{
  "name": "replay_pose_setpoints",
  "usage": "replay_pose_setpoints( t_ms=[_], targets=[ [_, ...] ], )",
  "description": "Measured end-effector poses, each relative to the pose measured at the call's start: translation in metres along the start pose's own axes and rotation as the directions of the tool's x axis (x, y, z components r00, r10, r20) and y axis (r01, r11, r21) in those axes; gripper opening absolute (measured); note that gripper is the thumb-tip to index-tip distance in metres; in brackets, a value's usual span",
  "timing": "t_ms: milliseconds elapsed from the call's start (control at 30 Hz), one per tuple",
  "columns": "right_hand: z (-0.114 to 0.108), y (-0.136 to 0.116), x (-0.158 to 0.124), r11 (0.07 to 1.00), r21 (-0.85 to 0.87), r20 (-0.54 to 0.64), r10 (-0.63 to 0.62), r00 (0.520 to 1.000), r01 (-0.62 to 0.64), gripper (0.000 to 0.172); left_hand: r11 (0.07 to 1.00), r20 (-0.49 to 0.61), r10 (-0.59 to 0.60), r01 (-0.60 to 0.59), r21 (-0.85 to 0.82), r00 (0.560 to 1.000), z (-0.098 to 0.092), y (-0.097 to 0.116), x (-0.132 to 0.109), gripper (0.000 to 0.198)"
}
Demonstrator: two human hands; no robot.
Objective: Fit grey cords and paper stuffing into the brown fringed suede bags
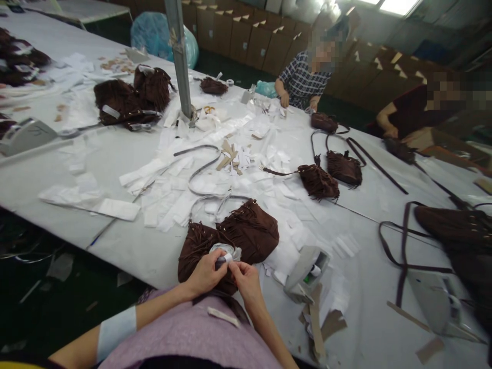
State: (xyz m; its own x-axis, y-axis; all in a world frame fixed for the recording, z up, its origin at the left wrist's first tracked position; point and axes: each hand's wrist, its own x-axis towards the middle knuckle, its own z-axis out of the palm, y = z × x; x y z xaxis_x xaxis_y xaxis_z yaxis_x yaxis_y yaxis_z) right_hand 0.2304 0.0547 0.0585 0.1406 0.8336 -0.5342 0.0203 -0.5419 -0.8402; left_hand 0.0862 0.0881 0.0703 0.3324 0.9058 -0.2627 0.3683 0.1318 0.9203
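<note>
A brown fringed handbag (249,230) lies at the table edge against my body, its handle and long strap (203,148) wrapped in pale material. Over its front, my left hand (207,272) is closed, pinching a small dark piece with a white wrapping (228,258). The fingertips of my right hand (245,281) press together at the right edge of that wrapping, close to the left fingers. Crumpled greyish film (235,251) bunches just behind the fingers. Exactly what lies under the wrapping is hidden.
A grey tape dispenser (307,271) stands to the right. White paper scraps (172,205) cover the table middle around a metal post (179,61). More brown bags (318,182) lie further off. Two people work across the table, one in a checked shirt (303,77).
</note>
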Motion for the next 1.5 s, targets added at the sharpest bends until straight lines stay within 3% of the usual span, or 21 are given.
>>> replay_pose_setpoints(
  t_ms=[233, 367, 433, 500, 600, 733, 867, 1000, 1100, 1233, 1300, 1367, 1433, 1500],
  targets=[
    [0.004, 0.007, 0.001, 0.978, 0.134, 0.025, 0.159, 0.987, -0.161, 0.041, 0.998, -0.013, 0.008, -0.007, 0.057, 1.0, -0.003, 0.002, 0.001, 0.016],
    [0.008, 0.018, -0.001, 0.961, 0.202, -0.011, 0.197, 0.98, -0.191, 0.044, 0.999, 0.016, -0.011, 0.011, -0.039, 1.0, -0.003, 0.006, 0.004, 0.013],
    [0.012, 0.023, -0.002, 0.957, 0.243, -0.028, 0.171, 0.985, -0.159, 0.046, 0.983, 0.045, -0.076, 0.083, -0.164, 0.996, -0.002, 0.01, 0.007, 0.017],
    [0.014, 0.025, 0.0, 0.973, 0.221, -0.078, 0.091, 0.993, -0.072, 0.047, 0.903, 0.131, -0.211, 0.245, -0.353, 0.969, 0.001, 0.014, 0.009, 0.026],
    [0.013, 0.025, 0.005, 0.993, -0.02, -0.184, -0.118, 0.976, 0.116, 0.049, 0.681, 0.307, -0.334, 0.454, -0.575, 0.891, 0.003, 0.017, 0.012, 0.031],
    [0.002, 0.023, 0.009, 0.934, -0.263, -0.159, -0.287, 0.945, 0.24, 0.05, 0.473, 0.399, -0.391, 0.553, -0.686, 0.829, 0.004, 0.013, 0.013, 0.029],
    [-0.007, 0.02, 0.008, 0.874, -0.366, -0.071, -0.368, 0.927, 0.319, 0.048, 0.373, 0.434, -0.448, 0.605, -0.704, 0.782, 0.006, 0.003, 0.012, 0.029],
    [-0.01, 0.022, 0.007, 0.784, -0.471, 0.031, -0.443, 0.896, 0.404, 0.044, 0.397, 0.423, -0.471, 0.615, -0.681, 0.774, 0.005, -0.001, 0.012, 0.031],
    [-0.015, 0.023, 0.008, 0.62, -0.642, 0.108, -0.509, 0.854, 0.451, 0.043, 0.433, 0.419, -0.486, 0.628, -0.647, 0.767, 0.002, 0.001, 0.013, 0.033],
    [-0.024, 0.013, 0.01, 0.488, -0.757, 0.059, -0.61, 0.79, 0.434, 0.03, 0.495, 0.347, -0.528, 0.613, -0.616, 0.775, 0.003, -0.001, 0.011, 0.036],
    [-0.026, 0.006, 0.013, 0.381, -0.768, 0.168, -0.655, 0.737, 0.514, 0.034, 0.617, 0.295, -0.491, 0.566, -0.547, 0.82, 0.004, -0.006, 0.008, 0.038],
    [-0.026, 0.002, 0.018, 0.281, -0.735, 0.357, -0.613, 0.705, 0.617, 0.042, 0.749, 0.236, -0.413, 0.476, -0.46, 0.879, 0.004, -0.012, 0.007, 0.038],
    [-0.025, 0.006, 0.024, 0.269, -0.723, 0.444, -0.524, 0.726, 0.637, 0.043, 0.818, 0.182, -0.359, 0.403, -0.411, 0.915, -0.002, -0.019, 0.011, 0.037],
    [-0.028, 0.016, 0.03, 0.297, -0.769, 0.404, -0.462, 0.79, 0.567, 0.045, 0.837, 0.131, -0.357, 0.379, -0.394, 0.925, -0.016, -0.028, 0.023, 0.034]
  ],
)
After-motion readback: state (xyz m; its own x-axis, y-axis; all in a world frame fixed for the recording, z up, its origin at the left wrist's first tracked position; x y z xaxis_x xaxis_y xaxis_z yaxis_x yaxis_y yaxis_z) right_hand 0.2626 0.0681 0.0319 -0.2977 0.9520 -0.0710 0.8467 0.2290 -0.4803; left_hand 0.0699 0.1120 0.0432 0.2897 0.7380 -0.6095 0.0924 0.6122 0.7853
